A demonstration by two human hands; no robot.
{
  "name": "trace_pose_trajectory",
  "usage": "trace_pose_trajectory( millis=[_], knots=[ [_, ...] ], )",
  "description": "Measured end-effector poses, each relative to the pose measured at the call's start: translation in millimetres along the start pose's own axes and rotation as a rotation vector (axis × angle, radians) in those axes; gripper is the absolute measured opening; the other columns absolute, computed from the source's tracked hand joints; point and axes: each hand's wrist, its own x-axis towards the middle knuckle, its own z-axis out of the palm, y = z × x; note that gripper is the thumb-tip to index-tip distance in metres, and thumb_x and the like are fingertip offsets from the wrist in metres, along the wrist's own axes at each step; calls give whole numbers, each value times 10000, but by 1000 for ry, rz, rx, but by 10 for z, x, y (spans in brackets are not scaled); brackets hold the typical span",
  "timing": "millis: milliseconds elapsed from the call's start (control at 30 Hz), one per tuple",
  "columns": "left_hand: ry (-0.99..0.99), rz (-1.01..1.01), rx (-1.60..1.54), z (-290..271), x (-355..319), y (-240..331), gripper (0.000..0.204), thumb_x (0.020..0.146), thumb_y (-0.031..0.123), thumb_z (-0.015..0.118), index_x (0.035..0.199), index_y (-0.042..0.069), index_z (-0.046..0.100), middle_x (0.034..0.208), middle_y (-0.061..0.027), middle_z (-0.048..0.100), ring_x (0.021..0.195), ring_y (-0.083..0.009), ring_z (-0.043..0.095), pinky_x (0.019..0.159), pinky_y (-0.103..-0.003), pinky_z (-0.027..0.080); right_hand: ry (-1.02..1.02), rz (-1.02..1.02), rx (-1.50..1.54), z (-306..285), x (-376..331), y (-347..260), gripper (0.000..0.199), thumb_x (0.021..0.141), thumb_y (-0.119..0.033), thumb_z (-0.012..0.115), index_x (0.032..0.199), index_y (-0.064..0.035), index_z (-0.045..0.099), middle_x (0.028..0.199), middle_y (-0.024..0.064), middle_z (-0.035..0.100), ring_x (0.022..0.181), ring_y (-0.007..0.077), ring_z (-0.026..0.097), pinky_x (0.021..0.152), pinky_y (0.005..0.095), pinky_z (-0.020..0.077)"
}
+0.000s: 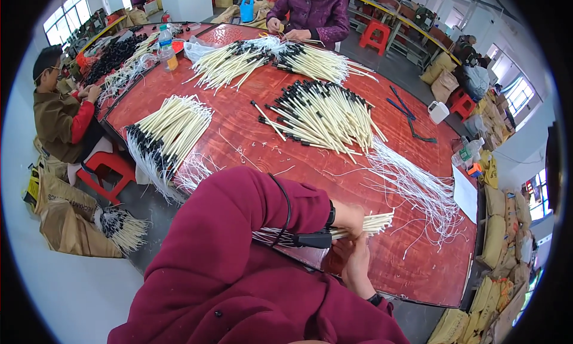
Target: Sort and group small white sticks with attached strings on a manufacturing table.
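A bundle of thin cream rods (377, 223) with pale tips lies along the near edge of the table. My left hand (351, 218) is closed over it from above, the arm reaching across from the left in a maroon sleeve. From below, my right hand (356, 265) grips the same bundle, its fingertips partly hidden beneath the left hand. White cords trail left from the bundle under my left forearm. A black box-shaped device (313, 240) sits by my left wrist. Beyond my hands lies a large pile of cream rods with black ends (325, 114), its long white cords (418, 192) spread right.
More rod piles lie at the table's left (173, 129) and far side (230, 66). Blue-handled pliers (401, 105), a white container (437, 112) and a paper sheet (464, 194) rest at the right. Two people sit working across and left. Sacks (494, 224) line the right side.
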Motion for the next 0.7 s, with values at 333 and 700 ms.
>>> trace_pose_trajectory(
  millis=[333,700],
  knots=[
    [-187,462,-384,34,-53,-286,380,676,299,882,915,28,763,811,-102,742,737,-151,684,653,-365,557,39,-36,31,-6,-17,79,442,1083,-429,450,1091,-22,623,922,68,674,837,165,679,723,287,543],
    [135,350,-373,-590,-256,-351,480,620,286,877,971,-13,742,856,-132,748,746,-205,711,709,-336,567,11,-273,-50,-63,276,-80,471,1099,-395,412,1252,11,596,1106,89,680,897,148,624,784,285,502]
  ],
)
